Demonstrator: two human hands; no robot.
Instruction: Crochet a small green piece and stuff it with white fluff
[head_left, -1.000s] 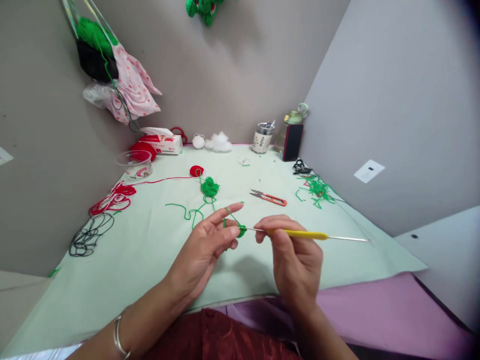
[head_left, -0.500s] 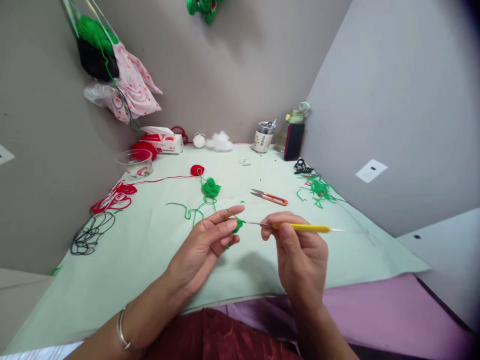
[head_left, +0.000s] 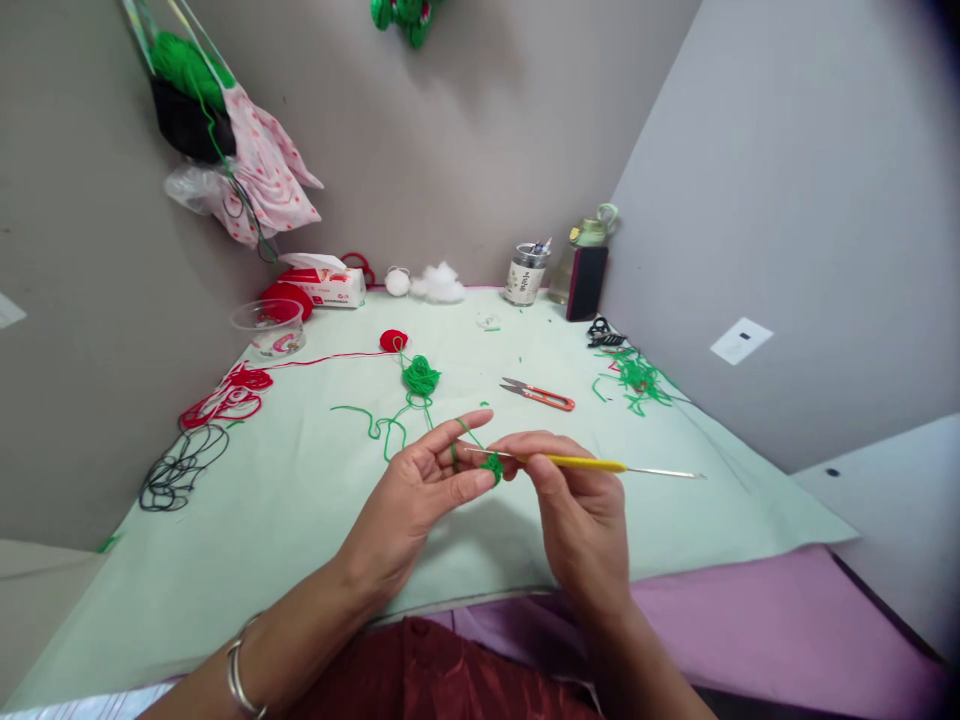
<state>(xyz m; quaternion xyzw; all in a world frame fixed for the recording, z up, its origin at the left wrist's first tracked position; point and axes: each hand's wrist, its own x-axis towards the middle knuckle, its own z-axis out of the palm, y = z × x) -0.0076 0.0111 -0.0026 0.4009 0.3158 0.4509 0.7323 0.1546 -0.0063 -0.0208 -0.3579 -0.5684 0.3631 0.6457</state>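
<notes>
My left hand [head_left: 420, 495] pinches a small green crochet piece [head_left: 493, 466] between thumb and fingers, with green yarn [head_left: 469, 432] running over the raised index finger. My right hand [head_left: 577, 505] grips a yellow-handled crochet hook [head_left: 581, 462], its metal tip pushed into the green piece. The two hands touch over the pale green mat [head_left: 300, 500]. The yarn trails back to a small green yarn ball [head_left: 420, 376] farther up the mat.
Orange snips [head_left: 538, 395] lie beyond my hands. A red crochet piece [head_left: 393, 341], red yarn [head_left: 225, 398] and black yarn [head_left: 180, 468] sit at left. Green scraps [head_left: 636, 380] are at right. A tissue box [head_left: 322, 283], stuffing [head_left: 439, 284], a jar [head_left: 525, 275] line the back wall.
My right hand moved left and closed the gap to my left hand, driving the hook tip into the green piece. The left hand stayed nearly in place.
</notes>
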